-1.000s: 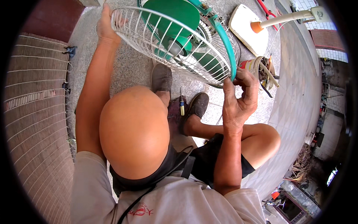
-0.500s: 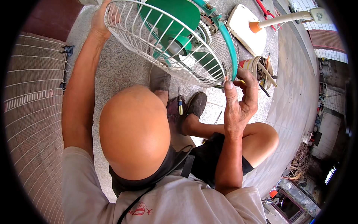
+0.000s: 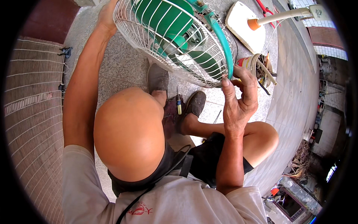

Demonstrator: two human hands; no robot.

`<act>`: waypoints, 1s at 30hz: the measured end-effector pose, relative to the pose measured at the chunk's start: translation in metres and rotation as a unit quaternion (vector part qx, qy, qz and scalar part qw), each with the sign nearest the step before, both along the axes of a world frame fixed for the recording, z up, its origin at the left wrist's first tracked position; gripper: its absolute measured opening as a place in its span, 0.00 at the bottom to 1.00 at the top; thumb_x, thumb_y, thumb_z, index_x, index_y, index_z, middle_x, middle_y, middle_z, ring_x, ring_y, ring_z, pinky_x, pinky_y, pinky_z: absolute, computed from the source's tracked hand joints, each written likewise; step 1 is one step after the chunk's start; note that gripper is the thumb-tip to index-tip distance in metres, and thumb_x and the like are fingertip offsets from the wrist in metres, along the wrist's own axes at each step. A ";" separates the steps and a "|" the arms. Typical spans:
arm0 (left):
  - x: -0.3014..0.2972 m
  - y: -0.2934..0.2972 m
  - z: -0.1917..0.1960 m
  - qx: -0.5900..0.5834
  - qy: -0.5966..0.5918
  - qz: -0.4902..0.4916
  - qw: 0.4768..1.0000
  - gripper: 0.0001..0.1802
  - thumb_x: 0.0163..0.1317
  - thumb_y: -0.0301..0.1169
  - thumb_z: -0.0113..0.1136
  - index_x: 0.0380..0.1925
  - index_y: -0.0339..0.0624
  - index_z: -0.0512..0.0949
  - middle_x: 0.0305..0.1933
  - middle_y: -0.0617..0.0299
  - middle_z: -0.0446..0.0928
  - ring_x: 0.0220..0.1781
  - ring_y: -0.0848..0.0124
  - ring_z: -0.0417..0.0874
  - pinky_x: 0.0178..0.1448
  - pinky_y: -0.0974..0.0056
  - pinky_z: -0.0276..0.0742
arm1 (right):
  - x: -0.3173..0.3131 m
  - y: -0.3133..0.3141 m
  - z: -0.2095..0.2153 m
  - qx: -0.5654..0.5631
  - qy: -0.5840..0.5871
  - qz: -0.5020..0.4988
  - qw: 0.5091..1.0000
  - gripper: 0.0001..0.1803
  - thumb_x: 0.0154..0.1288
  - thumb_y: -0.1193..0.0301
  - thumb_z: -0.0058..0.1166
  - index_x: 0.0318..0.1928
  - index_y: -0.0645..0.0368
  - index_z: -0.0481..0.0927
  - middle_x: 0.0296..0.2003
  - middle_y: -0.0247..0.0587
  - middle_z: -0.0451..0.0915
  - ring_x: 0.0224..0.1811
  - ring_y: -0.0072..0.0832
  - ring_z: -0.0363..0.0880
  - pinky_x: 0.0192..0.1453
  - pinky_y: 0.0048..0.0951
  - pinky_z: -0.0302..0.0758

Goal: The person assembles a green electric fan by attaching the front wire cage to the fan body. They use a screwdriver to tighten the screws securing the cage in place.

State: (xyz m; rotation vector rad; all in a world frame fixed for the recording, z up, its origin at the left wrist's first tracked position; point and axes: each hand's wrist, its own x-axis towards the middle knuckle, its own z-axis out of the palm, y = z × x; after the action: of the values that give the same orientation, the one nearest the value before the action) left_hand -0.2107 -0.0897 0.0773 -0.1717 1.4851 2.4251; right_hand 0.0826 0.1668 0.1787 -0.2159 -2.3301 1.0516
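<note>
In front of me is an electric fan with green blades (image 3: 164,16) inside a white wire front grille (image 3: 175,41). A teal ring (image 3: 220,37) runs along the right side of the cage. My left hand (image 3: 107,18) grips the grille's far left edge; its fingers are partly cut off by the top of the picture. At the near right edge, my right hand (image 3: 240,99) has its thumb and fingers closed on the rim where grille and teal ring come together. Part of the motor and the rear wire guard show behind the blades.
A white fan base (image 3: 244,28) with a pole lies at the far right. Beside it stands a tub (image 3: 253,63) of tools and sticks. A screwdriver (image 3: 179,105) lies between my shoes. Red-handled pliers (image 3: 264,9) rest farther back. A slatted mat (image 3: 35,112) is at the left.
The front grille has swung rightward and now sits closer against the teal ring. My left hand has shifted slightly right and away with it. The right hand stays at the rim.
</note>
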 end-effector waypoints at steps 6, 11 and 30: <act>0.004 0.009 0.011 -0.015 -0.015 0.041 0.999 0.30 0.69 0.56 0.48 0.12 0.52 0.68 0.09 0.69 0.63 0.09 0.73 0.66 0.14 0.69 0.62 | -0.003 -0.003 0.004 0.055 -0.007 -0.024 0.998 0.20 0.56 0.72 0.69 0.50 0.61 0.81 0.46 0.45 0.79 0.47 0.31 0.78 0.45 0.30 0.78; -0.010 0.000 -0.007 -0.015 -0.022 -0.049 0.998 0.32 0.69 0.58 0.44 0.12 0.50 0.69 0.10 0.67 0.65 0.10 0.73 0.66 0.14 0.69 0.63 | -0.015 -0.010 0.017 0.043 0.024 -0.020 0.999 0.19 0.57 0.72 0.69 0.49 0.62 0.81 0.48 0.48 0.77 0.50 0.35 0.77 0.50 0.31 0.77; -0.007 0.030 0.000 -0.016 0.022 0.120 0.992 0.17 0.65 0.41 0.57 0.34 0.36 0.77 0.31 0.58 0.78 0.29 0.71 0.79 0.34 0.65 0.77 | -0.032 -0.020 0.028 0.047 -0.011 -0.047 0.998 0.15 0.66 0.70 0.59 0.49 0.66 0.77 0.49 0.47 0.79 0.48 0.33 0.76 0.57 0.35 0.71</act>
State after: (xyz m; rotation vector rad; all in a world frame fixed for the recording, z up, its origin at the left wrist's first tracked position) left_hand -0.2179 -0.0594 0.0769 -0.3235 1.6047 2.6066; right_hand 0.0503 0.1463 0.2069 -0.2993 -2.3576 0.8954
